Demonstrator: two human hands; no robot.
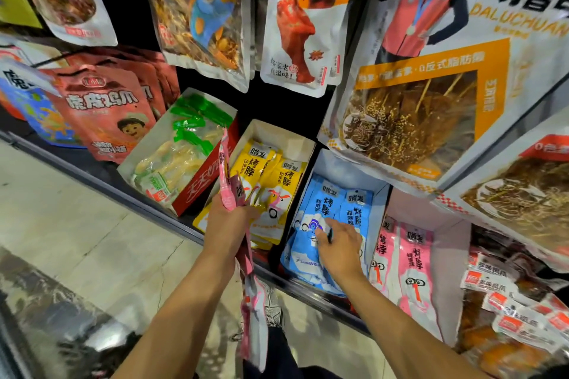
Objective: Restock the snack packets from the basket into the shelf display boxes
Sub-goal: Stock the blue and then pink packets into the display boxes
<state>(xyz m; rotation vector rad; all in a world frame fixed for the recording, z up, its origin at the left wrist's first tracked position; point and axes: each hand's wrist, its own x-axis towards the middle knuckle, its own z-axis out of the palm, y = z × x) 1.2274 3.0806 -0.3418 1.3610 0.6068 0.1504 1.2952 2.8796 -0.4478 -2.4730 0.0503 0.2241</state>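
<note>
My left hand [226,221] grips a bunch of pink snack packets [229,181] that stick up above my fist and hang down below it [254,311], in front of the box of yellow packets [271,175]. My right hand [338,243] lies on the blue packets [326,203] in the middle display box [345,163], fingers spread and pressing on the top packet. To the right, a box [446,255] holds pink packets [412,268] of the same kind. The basket is not in view.
A red-sided box [200,181] with green-and-clear packets stands at the left. Large snack bags [412,114] hang above the boxes, close over the blue one. Red-and-white packets [508,301] pile at the right. The shelf's metal front edge [123,191] runs diagonally; tiled floor lies below.
</note>
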